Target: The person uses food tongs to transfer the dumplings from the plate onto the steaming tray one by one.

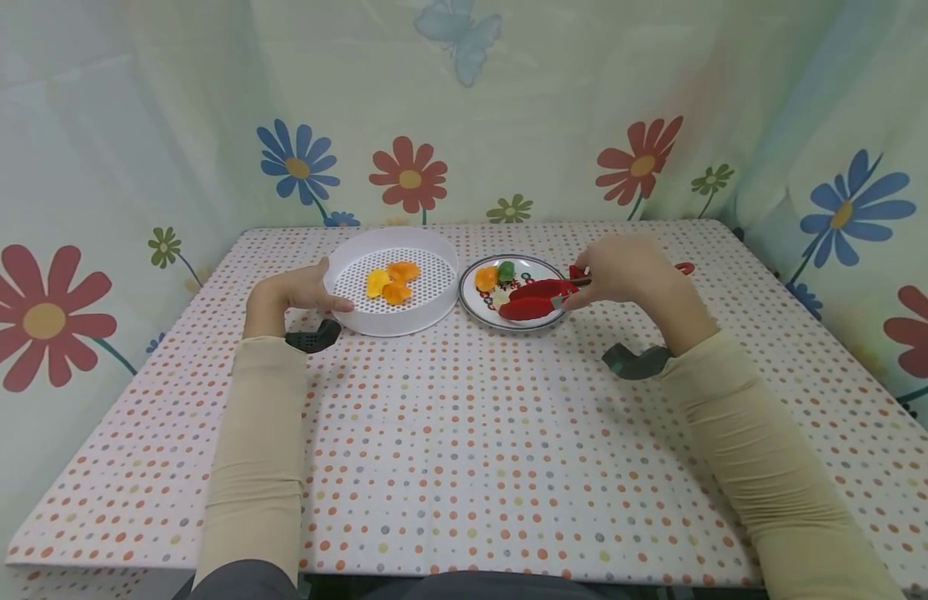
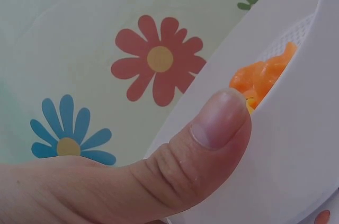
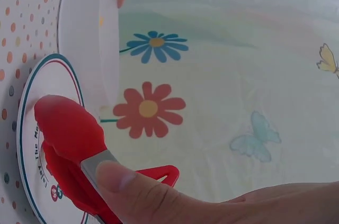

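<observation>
My left hand (image 1: 302, 288) grips the side of a round white steamer basket (image 1: 403, 324) with a perforated bottom. Its thumb lies against the outer wall in the left wrist view. Inside are a yellow piece (image 1: 376, 282) and two orange pieces (image 1: 403, 271), smooth and curved. In my right hand (image 1: 621, 268) is a pair of red-tipped tongs (image 3: 71, 126), the thumb pressing on the metal arm. The tong heads lean over a patterned plate (image 1: 479, 309), slightly apart from each other. On the plate lie an orange piece (image 1: 486, 278) and a green piece (image 1: 505, 271).
Basket and plate stand side by side towards the back of a table with a dotted cloth (image 1: 448, 450). A flowered curtain (image 1: 554, 108) rises behind and along both sides. Each wrist carries a dark device (image 1: 634, 362).
</observation>
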Demonstrator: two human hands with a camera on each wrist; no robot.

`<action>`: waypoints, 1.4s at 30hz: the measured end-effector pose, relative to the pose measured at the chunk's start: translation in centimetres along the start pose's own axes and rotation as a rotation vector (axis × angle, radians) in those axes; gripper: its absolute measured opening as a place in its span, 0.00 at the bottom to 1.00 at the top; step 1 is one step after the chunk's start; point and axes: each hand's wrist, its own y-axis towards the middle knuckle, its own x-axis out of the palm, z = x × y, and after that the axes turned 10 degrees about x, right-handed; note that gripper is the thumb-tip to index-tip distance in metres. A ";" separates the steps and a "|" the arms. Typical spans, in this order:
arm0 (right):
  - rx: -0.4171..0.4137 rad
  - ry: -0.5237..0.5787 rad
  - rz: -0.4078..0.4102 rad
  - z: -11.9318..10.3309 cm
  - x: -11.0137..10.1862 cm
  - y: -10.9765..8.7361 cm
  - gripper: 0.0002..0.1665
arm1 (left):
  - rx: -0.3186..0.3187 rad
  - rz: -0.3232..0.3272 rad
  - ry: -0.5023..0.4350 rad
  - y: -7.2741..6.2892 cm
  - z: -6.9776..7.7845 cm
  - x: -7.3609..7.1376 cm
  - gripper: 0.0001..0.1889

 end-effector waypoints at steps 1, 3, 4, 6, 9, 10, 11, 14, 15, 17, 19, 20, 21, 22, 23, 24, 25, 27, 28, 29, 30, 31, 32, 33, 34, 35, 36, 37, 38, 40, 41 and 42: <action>0.001 0.005 0.001 0.2 0.0 0.0 0.36 | -0.003 -0.002 0.001 0.0 0.0 0.0 0.61; 0.007 0.015 0.002 0.7 0.0 0.0 0.35 | -0.010 -0.004 0.000 0.1 0.1 -0.1 0.61; 0.012 0.018 -0.001 1.0 0.0 0.0 0.36 | -0.010 -0.005 -0.003 0.1 0.1 -0.1 0.61; 0.015 0.028 -0.001 1.4 0.0 0.1 0.37 | -0.012 -0.007 -0.008 0.1 0.2 -0.1 0.61; 0.028 0.012 0.006 1.8 -0.2 0.1 0.42 | -0.019 -0.007 -0.008 0.1 0.2 -0.1 0.61; 0.032 0.005 0.012 1.9 -0.3 0.1 0.44 | -0.020 -0.006 -0.008 0.0 0.2 -0.1 0.61; 0.038 -0.006 0.016 1.9 -0.3 0.2 0.45 | -0.022 -0.006 -0.006 0.0 0.2 -0.1 0.62; 0.044 -0.031 0.025 1.5 -0.4 0.3 0.49 | -0.028 -0.004 -0.005 0.0 0.1 -0.1 0.62; 0.039 -0.036 0.023 1.3 -0.4 0.4 0.49 | -0.022 -0.003 -0.011 0.0 0.1 -0.1 0.62; 0.034 -0.041 0.017 0.9 -0.2 0.6 0.49 | -0.022 -0.003 -0.023 -0.1 0.0 0.0 0.62; 0.031 -0.027 0.011 0.5 0.1 0.8 0.48 | -0.021 -0.004 -0.032 -0.1 -0.1 0.0 0.62; 0.030 -0.025 0.008 0.4 0.3 0.9 0.48 | -0.018 -0.005 -0.037 -0.1 -0.1 0.0 0.62; 0.032 -0.020 0.005 0.4 0.5 1.0 0.47 | -0.017 -0.007 -0.037 -0.1 -0.1 0.0 0.62; 0.036 -0.011 0.004 0.3 0.6 1.1 0.47 | -0.021 -0.009 -0.034 -0.1 -0.1 0.0 0.62; 0.038 -0.002 0.002 0.3 0.8 1.2 0.46 | -0.019 -0.010 -0.032 -0.1 -0.1 0.0 0.62; 0.038 0.001 0.000 0.3 0.9 1.2 0.46 | -0.019 -0.011 -0.028 -0.1 -0.1 0.0 0.62; 0.037 0.001 0.001 0.3 1.0 1.3 0.45 | -0.016 -0.011 -0.026 -0.1 -0.1 0.0 0.62; 0.032 0.014 0.003 0.4 1.1 1.3 0.44 | -0.016 -0.012 -0.022 -0.1 0.0 0.0 0.61; 0.029 0.020 0.004 0.4 1.2 1.3 0.43 | -0.016 -0.012 -0.023 -0.1 0.0 0.0 0.61; 0.026 0.025 0.007 0.4 1.3 1.4 0.43 | -0.016 -0.013 -0.023 -0.1 0.1 0.0 0.61; 0.024 0.033 0.011 0.5 1.3 1.4 0.42 | -0.016 -0.015 -0.023 -0.1 0.1 0.0 0.61; 0.023 0.040 0.015 0.5 1.3 1.4 0.42 | -0.018 -0.017 -0.024 -0.1 0.1 -0.1 0.61; 0.023 0.046 0.018 0.5 1.4 1.4 0.41 | -0.021 -0.019 -0.024 -0.1 0.2 -0.1 0.61; 0.024 0.050 0.019 0.6 1.4 1.5 0.40 | -0.024 -0.019 -0.024 -0.1 0.2 -0.1 0.61; 0.024 0.051 0.022 0.6 1.4 1.5 0.40 | -0.026 -0.018 -0.023 -0.1 0.2 -0.1 0.62; 0.024 0.052 0.024 0.7 1.5 1.6 0.40 | -0.028 -0.017 -0.021 -0.2 0.2 0.0 0.62; 0.022 0.055 0.025 0.7 1.5 1.6 0.40 | -0.027 -0.017 -0.018 -0.1 0.2 0.0 0.62; 0.022 0.053 0.027 0.7 1.5 1.7 0.40 | -0.027 -0.015 -0.020 -0.2 0.2 0.0 0.62; 0.022 0.054 0.026 0.8 1.6 1.7 0.40 | -0.025 -0.014 -0.022 -0.1 0.2 0.0 0.62; 0.021 0.055 0.023 0.9 1.6 1.8 0.40 | -0.023 -0.014 -0.026 -0.1 0.2 0.0 0.62; 0.022 0.057 0.021 1.0 1.7 1.8 0.40 | -0.022 -0.014 -0.029 -0.1 0.2 0.0 0.62; 0.022 0.059 0.018 1.0 1.7 1.8 0.41 | -0.021 -0.015 -0.030 -0.1 0.1 0.0 0.62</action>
